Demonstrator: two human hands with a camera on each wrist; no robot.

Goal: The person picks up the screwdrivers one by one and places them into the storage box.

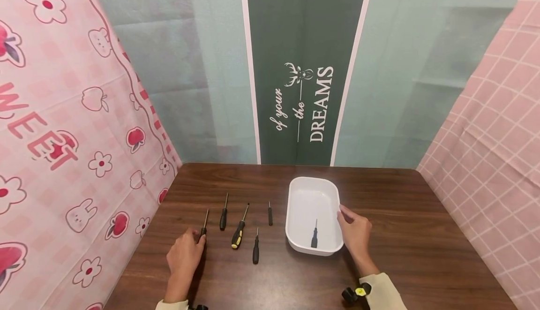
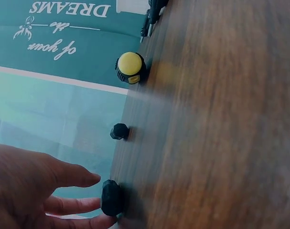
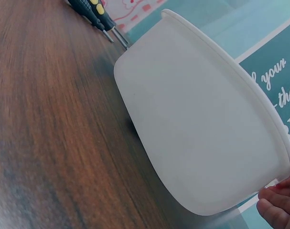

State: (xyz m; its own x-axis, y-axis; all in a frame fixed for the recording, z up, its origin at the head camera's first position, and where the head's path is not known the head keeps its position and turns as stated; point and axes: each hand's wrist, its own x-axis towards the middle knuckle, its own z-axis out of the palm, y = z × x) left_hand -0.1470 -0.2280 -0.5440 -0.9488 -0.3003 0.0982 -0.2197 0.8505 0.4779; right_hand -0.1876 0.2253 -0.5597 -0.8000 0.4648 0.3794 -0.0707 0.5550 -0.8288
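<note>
Head view: a person is working with two bare hands at a brown wooden table [image 1: 396, 216]; a pink cloth [image 1: 101, 164] with flowers and apples is hanging at the far left.
Left hand [image 1: 184, 250]: its thumb and fingers are lying parted around the handle of the leftmost screwdriver; the left wrist view is showing a small gap beside the thumb tip, so the grip is looking loose, and I cannot tell how firmly the fingers are touching.
Leftmost screwdriver [image 1: 204, 231]: it is lying on the table, its black handle facing the person and its shaft pointing away.
Handle hold: in my judgement, bringing thumb and fingers together squarely on the thick handle would be steadier than pinching the thin shaft, and lifting straight up would be sparing the neighbour.
Second screwdriver [image 1: 223, 219]: it is lying just beside, black-handled, a little farther from the person.
Yellow-and-black screwdriver [image 1: 238, 235]: it is lying next, tilting rightward at its tip.
Fourth screwdriver [image 1: 255, 250]: it is lying nearer the person.
Slim screwdriver [image 1: 270, 216]: it is lying between the others and the tray.
White tray [image 1: 310, 204]: it is sitting on the table, one small screwdriver [image 1: 314, 238] lying inside near the closest wall.
Right hand [image 1: 356, 235]: it is pinching the tray's right rim, which should be steadying it; light pressure would be enough.
</note>
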